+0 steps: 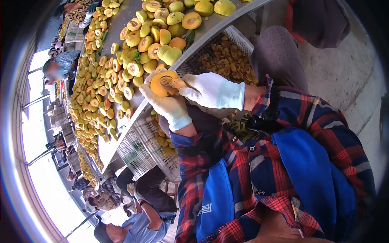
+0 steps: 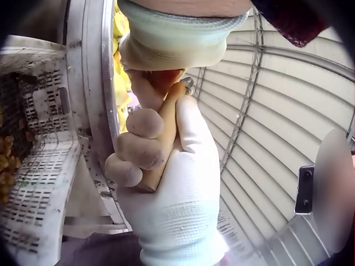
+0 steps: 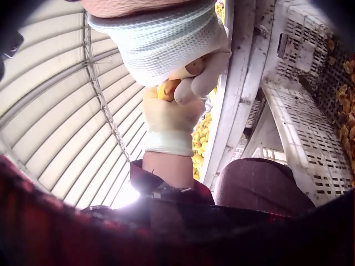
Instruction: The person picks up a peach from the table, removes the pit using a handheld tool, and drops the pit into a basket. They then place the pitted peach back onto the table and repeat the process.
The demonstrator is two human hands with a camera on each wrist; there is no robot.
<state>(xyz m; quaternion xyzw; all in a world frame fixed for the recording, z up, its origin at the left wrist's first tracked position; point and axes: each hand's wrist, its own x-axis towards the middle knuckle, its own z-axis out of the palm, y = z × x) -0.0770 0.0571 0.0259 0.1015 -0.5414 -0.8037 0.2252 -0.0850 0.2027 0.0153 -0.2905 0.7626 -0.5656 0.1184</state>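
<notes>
Gloved right hand [image 1: 206,87] works a wooden-handled tool [image 2: 170,123] at a cut fruit half [image 1: 158,86]

Nearest is the wearer's own red-and-navy plaid shirt [image 1: 243,170], with blue cloth [image 1: 308,162] hanging over it. Beyond it the two white-gloved hands meet near the table's edge. The left hand [image 1: 162,103] cradles the orange fruit half, fingers and thumb bent round its skin, cut face turned up. The right hand's fingers wrap the tool's handle, with the thumb laid along it; its metal tip is at the fruit's hollow, though how deep it sits I cannot tell.

Just below the table stands a crate [image 1: 241,38] of small orange pieces [image 1: 227,60]; a white slatted crate [image 1: 133,146] is on the other side of the hands. On the metal-rimmed table [image 1: 221,27] lies a long spread of yellow-green fruit [image 1: 133,69], many pieces halved. Farther off, a person in a blue shirt [image 1: 152,222] sits, and others line the table under a ribbed roof [image 2: 288,111].
</notes>
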